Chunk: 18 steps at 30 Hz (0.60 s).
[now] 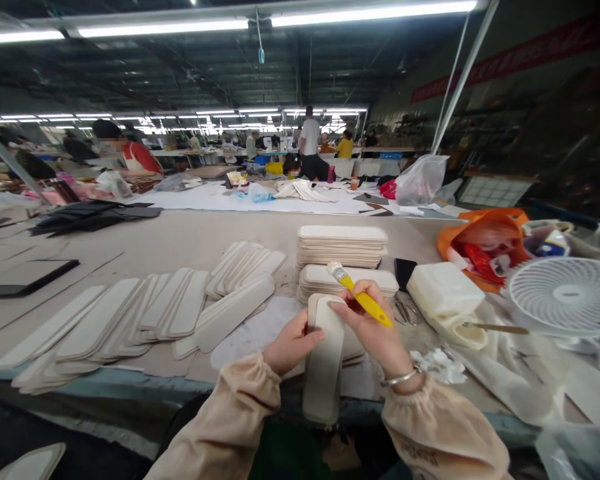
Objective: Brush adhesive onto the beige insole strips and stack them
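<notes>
Between both hands, at the table's front edge, I hold a long beige panel with rounded corners (pixel 325 360). My left hand (pixel 293 343) grips its left side, thumb on top. On the upper right edge, my right hand (pixel 373 323) pinches the panel and also keeps a yellow-handled brush (pixel 367 303) between its fingers, bristles pointing up and left. Just beyond stand two neat stacks of similar panels, the nearer stack (pixel 347 280) and the farther stack (pixel 343 243). Fanned-out panels (pixel 175 303) overlap to the left.
A white container (pixel 445 288), scissors (pixel 405 312) and a dark flat object (pixel 405 272) lie to the right. Farther right are a white fan (pixel 570 293) and an orange bag (pixel 480 233). Black sheets (pixel 95 215) lie at the back left. Other people work in the background.
</notes>
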### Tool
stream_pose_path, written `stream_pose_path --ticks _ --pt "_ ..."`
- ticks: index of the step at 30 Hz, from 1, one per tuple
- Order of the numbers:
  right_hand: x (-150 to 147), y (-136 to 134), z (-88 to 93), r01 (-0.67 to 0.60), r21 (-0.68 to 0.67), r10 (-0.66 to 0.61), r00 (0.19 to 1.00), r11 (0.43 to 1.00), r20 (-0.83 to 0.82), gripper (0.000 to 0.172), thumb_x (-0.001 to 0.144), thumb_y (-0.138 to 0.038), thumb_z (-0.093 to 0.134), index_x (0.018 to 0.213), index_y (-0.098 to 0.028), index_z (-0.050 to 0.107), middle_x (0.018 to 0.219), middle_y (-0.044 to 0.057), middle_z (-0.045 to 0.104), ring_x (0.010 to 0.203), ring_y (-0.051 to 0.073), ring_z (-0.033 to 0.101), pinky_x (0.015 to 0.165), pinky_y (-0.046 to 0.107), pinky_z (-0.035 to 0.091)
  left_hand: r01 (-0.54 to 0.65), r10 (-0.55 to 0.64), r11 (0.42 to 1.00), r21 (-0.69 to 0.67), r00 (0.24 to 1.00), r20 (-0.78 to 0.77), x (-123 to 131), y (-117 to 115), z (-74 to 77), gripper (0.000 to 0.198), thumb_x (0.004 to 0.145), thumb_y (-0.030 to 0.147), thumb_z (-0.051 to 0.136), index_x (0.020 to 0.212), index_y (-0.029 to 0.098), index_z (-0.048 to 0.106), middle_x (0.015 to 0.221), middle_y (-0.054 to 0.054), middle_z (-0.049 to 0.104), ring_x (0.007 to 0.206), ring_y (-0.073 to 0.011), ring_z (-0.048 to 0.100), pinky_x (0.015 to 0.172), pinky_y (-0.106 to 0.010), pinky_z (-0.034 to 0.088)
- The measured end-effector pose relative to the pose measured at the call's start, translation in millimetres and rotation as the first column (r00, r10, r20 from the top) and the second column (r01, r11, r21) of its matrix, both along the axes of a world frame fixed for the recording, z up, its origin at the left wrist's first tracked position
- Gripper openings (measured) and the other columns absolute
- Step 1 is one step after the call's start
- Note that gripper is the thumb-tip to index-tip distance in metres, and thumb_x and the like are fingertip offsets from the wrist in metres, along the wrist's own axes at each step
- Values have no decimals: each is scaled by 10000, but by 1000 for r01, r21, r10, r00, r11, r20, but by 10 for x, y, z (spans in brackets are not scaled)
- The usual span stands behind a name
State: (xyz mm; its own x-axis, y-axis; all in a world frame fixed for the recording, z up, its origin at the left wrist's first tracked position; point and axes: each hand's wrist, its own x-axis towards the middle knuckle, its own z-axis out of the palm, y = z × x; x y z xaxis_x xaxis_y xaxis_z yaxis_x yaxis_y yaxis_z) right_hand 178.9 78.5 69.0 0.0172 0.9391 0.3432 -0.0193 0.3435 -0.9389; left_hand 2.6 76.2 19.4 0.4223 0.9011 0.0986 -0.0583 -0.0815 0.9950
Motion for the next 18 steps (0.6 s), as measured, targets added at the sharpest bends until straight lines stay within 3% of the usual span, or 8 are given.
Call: stream_pose_path --ticks 5,11,18 --pt "-6 60 -88 -36 -63 37 999 997 14 398 746 -353 800 920 -266 452 837 -39 595 716 140 564 695 275 481 -22 24 997 -78 999 26 -8 -49 -87 532 834 413 662 1264 126 536 1172 -118 636 1062 -264 566 924 -398 459" --pt "-53 140 -114 -69 -80 70 998 994 7 387 734 -282 810 908 -270 465 825 -54 577 682 124 520 656 259 442 16 -3 993 -120 994 113 -14 -56 -29 542 819 405 674 1273 135 553 1209 -114 634 1118 -282 548 977 -406 430" --pt "-158 154 -145 -40 -69 41 999 997 16 402 726 -283 814 916 -271 460 802 -58 565 662 125 517 649 273 436 -18 38 985 -171 992 118 -28 -90 28 511 783 371 682 1211 109 585 1072 -97 672 966 -245 586 852 -349 462"
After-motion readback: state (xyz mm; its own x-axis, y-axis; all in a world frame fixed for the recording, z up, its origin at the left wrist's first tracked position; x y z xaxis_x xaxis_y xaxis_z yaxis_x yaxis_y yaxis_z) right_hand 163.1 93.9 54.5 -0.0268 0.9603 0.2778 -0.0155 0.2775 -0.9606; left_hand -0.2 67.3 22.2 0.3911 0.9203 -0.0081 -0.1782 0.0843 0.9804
